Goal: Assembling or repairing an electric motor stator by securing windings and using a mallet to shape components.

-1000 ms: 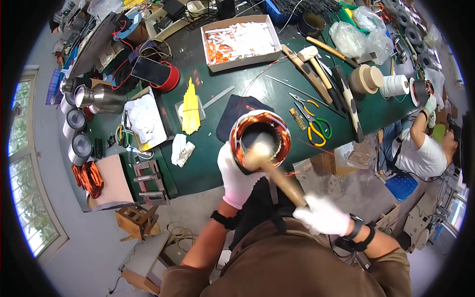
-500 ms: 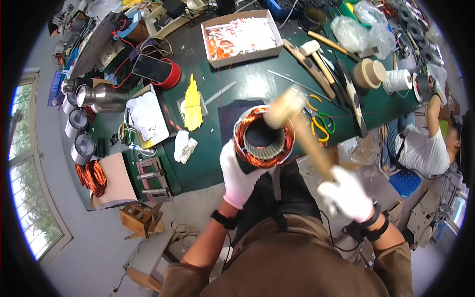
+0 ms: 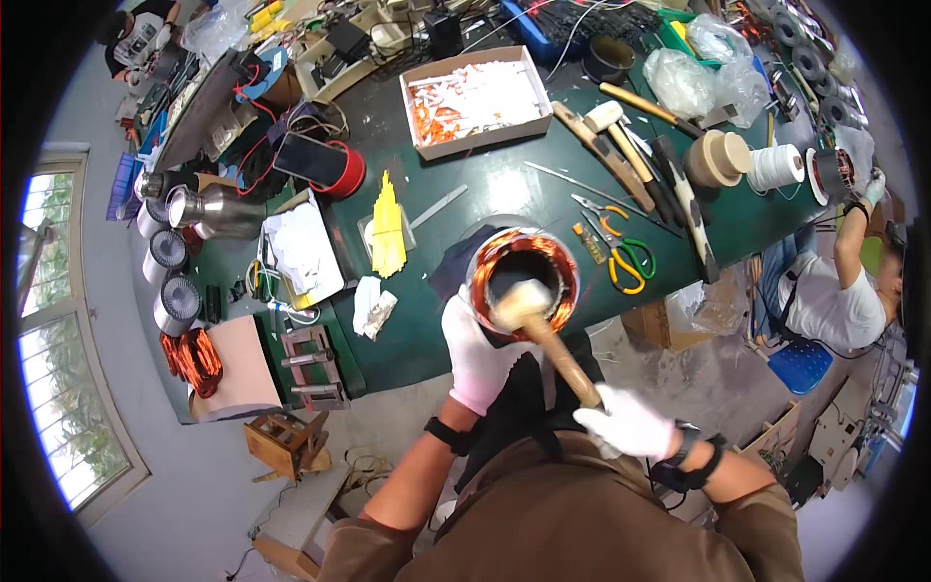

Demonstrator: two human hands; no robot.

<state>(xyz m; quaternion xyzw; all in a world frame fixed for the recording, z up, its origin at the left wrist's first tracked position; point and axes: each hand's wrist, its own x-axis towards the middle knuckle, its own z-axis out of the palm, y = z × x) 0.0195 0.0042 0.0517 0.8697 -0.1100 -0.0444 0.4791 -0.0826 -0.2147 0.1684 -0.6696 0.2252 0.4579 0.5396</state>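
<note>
A motor stator (image 3: 563, 267) wound with copper wire sits at the near edge of the green workbench, its round opening facing up. My left hand (image 3: 477, 361), in a white glove, is wrapped around the near left side of its casing. In my gloved right hand (image 3: 628, 423) is the wooden handle of a mallet (image 3: 564, 367). The pale mallet head lies over the near part of the stator's opening, by the copper windings; whether it touches them I cannot tell. Dark cloth (image 3: 454, 270) lies beside the stator.
Scissors (image 3: 628, 268) and pliers (image 3: 599, 215) lie right of the stator. Yellow strips (image 3: 388, 233) and a white crumpled piece (image 3: 371, 307) are to the left. Farther back stand a cardboard box (image 3: 465, 149) of small pieces and another mallet (image 3: 621, 131). A co-worker (image 3: 834, 296) sits at right.
The mallet head has gone from the stator's far right rim to its near side. My right hand has moved left and closer to my body. My left hand keeps its hold.
</note>
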